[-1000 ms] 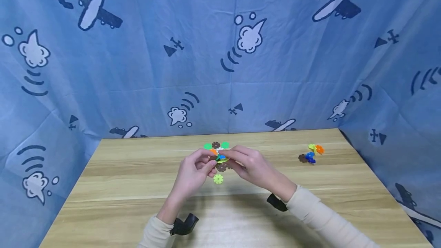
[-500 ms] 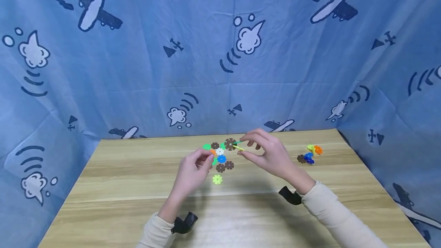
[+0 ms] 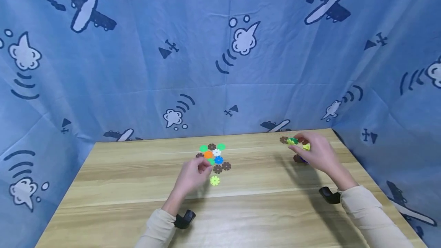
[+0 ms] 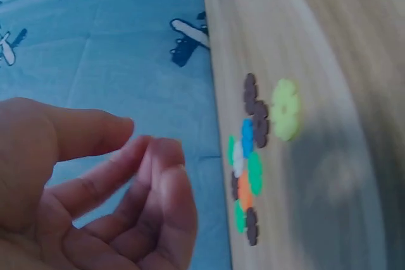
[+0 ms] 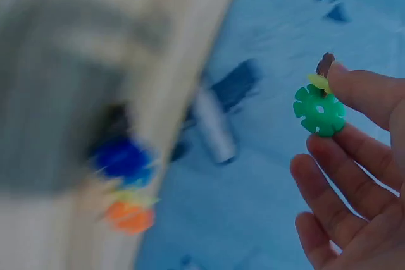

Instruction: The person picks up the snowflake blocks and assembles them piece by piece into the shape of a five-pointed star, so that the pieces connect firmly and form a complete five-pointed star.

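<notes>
My right hand (image 3: pixel 317 153) is raised at the right side of the table and pinches a small joined piece of plastic snowflake discs. That piece has a green disc (image 5: pixel 310 119), a yellow disc (image 5: pixel 317 82) and a brown disc (image 5: pixel 325 64). My left hand (image 3: pixel 193 175) hovers beside the loose discs at the table's middle, fingers loosely bent, nothing between them. Among those flat discs are an orange disc (image 3: pixel 208 155), a white disc (image 3: pixel 216 152), a blue disc (image 3: pixel 218 160), several brown and green ones, and a yellow-green disc (image 3: pixel 214 180) nearest the front.
Another joined cluster lies on the table at the right, partly hidden behind my right hand in the head view. Blurred in the right wrist view, it shows a blue disc (image 5: pixel 123 158) and an orange disc (image 5: pixel 130 218). A blue airplane-print curtain (image 3: pixel 193 49) surrounds the wooden table (image 3: pixel 120 186).
My right hand has carried the joined discs from the middle to the right, near the other cluster. My left hand let go of the piece and stays near the loose discs.
</notes>
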The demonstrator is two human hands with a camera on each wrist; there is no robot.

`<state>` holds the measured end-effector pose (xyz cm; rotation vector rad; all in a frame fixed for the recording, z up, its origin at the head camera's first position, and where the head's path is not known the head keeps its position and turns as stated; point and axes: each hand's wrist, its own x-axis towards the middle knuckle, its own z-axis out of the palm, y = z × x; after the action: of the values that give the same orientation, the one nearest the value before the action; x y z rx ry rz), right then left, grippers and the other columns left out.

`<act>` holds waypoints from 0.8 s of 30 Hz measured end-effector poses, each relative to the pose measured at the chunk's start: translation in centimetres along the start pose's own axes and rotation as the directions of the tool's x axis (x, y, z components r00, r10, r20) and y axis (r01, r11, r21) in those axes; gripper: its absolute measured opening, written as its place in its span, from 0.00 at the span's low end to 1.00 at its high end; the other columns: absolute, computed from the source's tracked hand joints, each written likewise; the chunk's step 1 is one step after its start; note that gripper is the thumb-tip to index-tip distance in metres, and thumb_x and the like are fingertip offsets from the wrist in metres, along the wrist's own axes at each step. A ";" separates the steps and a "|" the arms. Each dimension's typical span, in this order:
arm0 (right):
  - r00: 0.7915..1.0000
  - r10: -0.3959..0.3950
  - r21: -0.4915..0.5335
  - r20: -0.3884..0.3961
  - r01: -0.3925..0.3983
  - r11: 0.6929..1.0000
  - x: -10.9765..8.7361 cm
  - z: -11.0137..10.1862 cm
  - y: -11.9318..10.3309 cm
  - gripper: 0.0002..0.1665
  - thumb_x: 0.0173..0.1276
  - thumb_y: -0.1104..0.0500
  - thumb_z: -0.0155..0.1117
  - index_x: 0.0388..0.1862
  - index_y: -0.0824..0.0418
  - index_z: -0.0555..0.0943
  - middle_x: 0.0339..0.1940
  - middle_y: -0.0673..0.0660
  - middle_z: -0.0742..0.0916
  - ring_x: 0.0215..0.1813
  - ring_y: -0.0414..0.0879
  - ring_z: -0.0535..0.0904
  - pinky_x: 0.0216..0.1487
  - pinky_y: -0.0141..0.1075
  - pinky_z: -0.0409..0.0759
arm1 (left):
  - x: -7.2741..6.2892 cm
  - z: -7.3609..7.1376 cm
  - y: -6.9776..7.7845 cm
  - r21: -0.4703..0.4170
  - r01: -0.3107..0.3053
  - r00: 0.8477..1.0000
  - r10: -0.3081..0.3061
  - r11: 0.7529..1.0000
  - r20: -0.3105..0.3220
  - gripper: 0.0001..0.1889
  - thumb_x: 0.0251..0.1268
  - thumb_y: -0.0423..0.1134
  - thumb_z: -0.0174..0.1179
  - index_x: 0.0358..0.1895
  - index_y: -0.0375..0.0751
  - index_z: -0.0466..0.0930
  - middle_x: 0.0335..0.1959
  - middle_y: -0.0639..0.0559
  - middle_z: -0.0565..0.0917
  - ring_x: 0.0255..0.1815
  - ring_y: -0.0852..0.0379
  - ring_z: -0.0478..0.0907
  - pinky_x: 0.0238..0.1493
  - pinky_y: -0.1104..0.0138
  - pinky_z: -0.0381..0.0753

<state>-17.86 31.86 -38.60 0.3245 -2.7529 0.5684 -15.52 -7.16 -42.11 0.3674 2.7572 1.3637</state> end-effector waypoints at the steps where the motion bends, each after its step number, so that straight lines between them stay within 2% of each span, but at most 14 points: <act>1: 0.999 0.028 -0.006 0.020 -0.028 1.000 -0.3 0.1 0.7 0.21 0.66 0.52 0.74 0.50 0.66 0.84 0.44 0.66 0.89 0.44 0.61 0.84 0.44 0.58 0.81 | 0.0 0.2 -0.1 0.008 0.026 1.000 -0.026 1.000 0.014 0.04 0.67 0.34 0.64 0.40 0.38 0.85 0.31 0.51 0.84 0.33 0.58 0.77 0.38 0.65 0.80; 6: 0.988 0.116 -0.033 0.100 -0.113 0.993 -1.7 1.1 2.9 0.22 0.64 0.51 0.75 0.48 0.67 0.85 0.41 0.64 0.89 0.41 0.58 0.84 0.42 0.53 0.81 | 0.1 1.1 -0.7 0.045 0.112 0.990 -0.115 0.993 0.081 0.09 0.66 0.38 0.66 0.43 0.36 0.82 0.31 0.50 0.82 0.31 0.56 0.77 0.35 0.64 0.79; 11: 0.976 0.134 -0.041 0.170 -0.128 0.991 -2.5 2.3 3.5 0.23 0.63 0.51 0.76 0.47 0.69 0.84 0.38 0.62 0.89 0.36 0.52 0.84 0.36 0.48 0.83 | 0.2 1.8 -1.1 0.086 0.140 0.983 -0.149 0.986 0.109 0.12 0.64 0.39 0.68 0.42 0.35 0.80 0.30 0.49 0.80 0.29 0.56 0.75 0.31 0.65 0.78; 15: 0.967 0.149 -0.054 0.208 -0.141 0.989 -3.1 2.9 3.8 0.23 0.61 0.53 0.77 0.45 0.69 0.84 0.36 0.60 0.89 0.34 0.51 0.84 0.35 0.49 0.84 | 0.4 2.3 -1.1 0.178 0.137 0.984 -0.155 0.975 0.091 0.14 0.61 0.42 0.71 0.40 0.37 0.79 0.31 0.49 0.80 0.31 0.55 0.75 0.34 0.62 0.79; 19: 0.954 0.179 -0.086 0.243 -0.163 0.983 -3.7 3.4 4.0 0.21 0.59 0.52 0.78 0.44 0.66 0.83 0.36 0.58 0.89 0.35 0.50 0.84 0.33 0.48 0.83 | 0.4 2.8 -1.0 0.288 0.142 0.984 -0.168 0.947 0.066 0.17 0.56 0.47 0.74 0.35 0.41 0.77 0.31 0.51 0.80 0.32 0.54 0.75 0.34 0.59 0.78; 24: 0.948 0.203 -0.098 0.244 -0.184 0.978 -4.1 3.6 4.1 0.22 0.59 0.52 0.78 0.45 0.66 0.83 0.36 0.58 0.89 0.33 0.49 0.83 0.28 0.45 0.80 | 0.5 3.3 -1.1 0.357 0.132 0.984 -0.165 0.925 0.063 0.19 0.51 0.49 0.77 0.33 0.43 0.78 0.31 0.52 0.81 0.33 0.53 0.76 0.35 0.56 0.78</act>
<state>-16.16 34.65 -44.59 0.1151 -3.0681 0.5012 -15.72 -5.11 -44.97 0.2186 2.8758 0.7961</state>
